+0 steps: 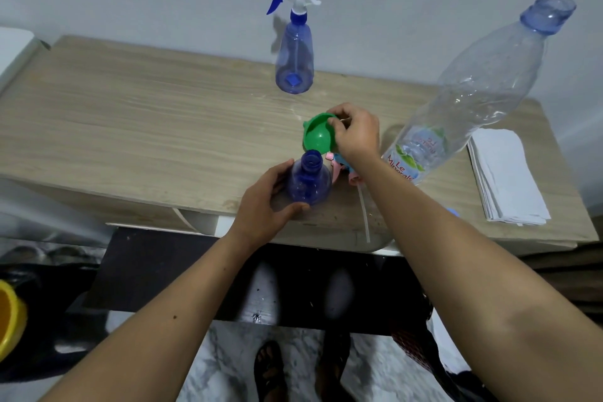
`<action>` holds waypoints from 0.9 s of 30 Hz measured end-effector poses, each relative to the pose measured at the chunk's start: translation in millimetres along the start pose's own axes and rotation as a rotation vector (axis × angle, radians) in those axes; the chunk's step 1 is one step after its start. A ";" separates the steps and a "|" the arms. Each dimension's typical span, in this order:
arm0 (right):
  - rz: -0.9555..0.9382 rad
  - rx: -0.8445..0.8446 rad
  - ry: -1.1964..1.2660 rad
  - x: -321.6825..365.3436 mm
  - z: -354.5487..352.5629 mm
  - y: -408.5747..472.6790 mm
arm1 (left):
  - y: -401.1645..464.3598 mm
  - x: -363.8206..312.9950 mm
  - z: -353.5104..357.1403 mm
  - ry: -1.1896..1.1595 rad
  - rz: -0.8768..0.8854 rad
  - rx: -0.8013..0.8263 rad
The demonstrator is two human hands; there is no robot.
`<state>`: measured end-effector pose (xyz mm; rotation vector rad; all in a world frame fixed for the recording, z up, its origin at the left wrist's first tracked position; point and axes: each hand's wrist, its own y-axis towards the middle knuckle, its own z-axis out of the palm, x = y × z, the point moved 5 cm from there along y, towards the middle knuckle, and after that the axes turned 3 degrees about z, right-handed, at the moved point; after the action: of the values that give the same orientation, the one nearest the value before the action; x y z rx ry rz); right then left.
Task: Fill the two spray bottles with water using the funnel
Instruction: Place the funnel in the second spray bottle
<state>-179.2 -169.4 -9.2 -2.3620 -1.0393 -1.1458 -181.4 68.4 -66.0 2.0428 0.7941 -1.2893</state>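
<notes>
- The water bottle (473,88), clear with a blue-tinted open neck, bears a label reading "Le Minerale" in red; it stands at the right of the surface (130,127).
- The left hand (264,202) has its grip curled round an uncapped blue spray bottle (308,183) near the front edge.
- The right hand (354,132) pinches the rim of a green funnel (318,134), tilted just behind that bottle's mouth.
- A pink and blue sprayer head (342,170) lies under the right wrist.
- A second spray bottle (294,52), blue with a white and blue trigger, stands capped at the back.
- Folded paper (505,176) lies far right.

uncapped blue spray bottle (308,181) upright beside tilted green funnel (318,135); capped blue spray bottle (294,52) farther back
</notes>
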 end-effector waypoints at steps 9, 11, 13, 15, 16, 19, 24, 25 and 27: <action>-0.020 -0.064 0.138 18.2 -23.6 -14.2 | -0.6 -2.5 1.2 -0.008 -0.019 -0.003; -0.028 -0.073 0.183 26.1 -31.7 -20.7 | -0.8 -3.6 1.1 -0.008 -0.020 -0.009; -0.047 -0.082 0.237 35.5 -40.3 -28.6 | -1.3 -5.8 0.9 -0.002 -0.013 -0.018; -0.074 -0.087 0.271 45.5 -50.2 -36.9 | -1.8 -7.2 0.6 0.003 -0.012 -0.019; -0.087 -0.083 0.281 49.9 -55.6 -40.8 | -2.4 -8.5 0.6 -0.002 -0.014 -0.015; -0.108 -0.074 0.315 61.3 -74.6 -54.7 | -3.6 -13.7 0.2 -0.013 -0.032 0.000; -0.136 -0.070 0.331 69.7 -99.7 -73.2 | -4.0 -19.1 -0.9 -0.020 -0.048 -0.002; -0.138 -0.072 0.337 70.5 -104.4 -75.2 | -4.1 -19.3 -0.9 -0.025 -0.046 -0.005; -0.137 -0.074 0.361 71.6 -113.3 -78.9 | -4.7 -19.1 -0.5 -0.041 -0.049 -0.009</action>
<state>-268.8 -144.0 115.4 -2.0520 -1.0539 -1.6125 -191.3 68.6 -49.0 1.9948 0.8347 -1.3475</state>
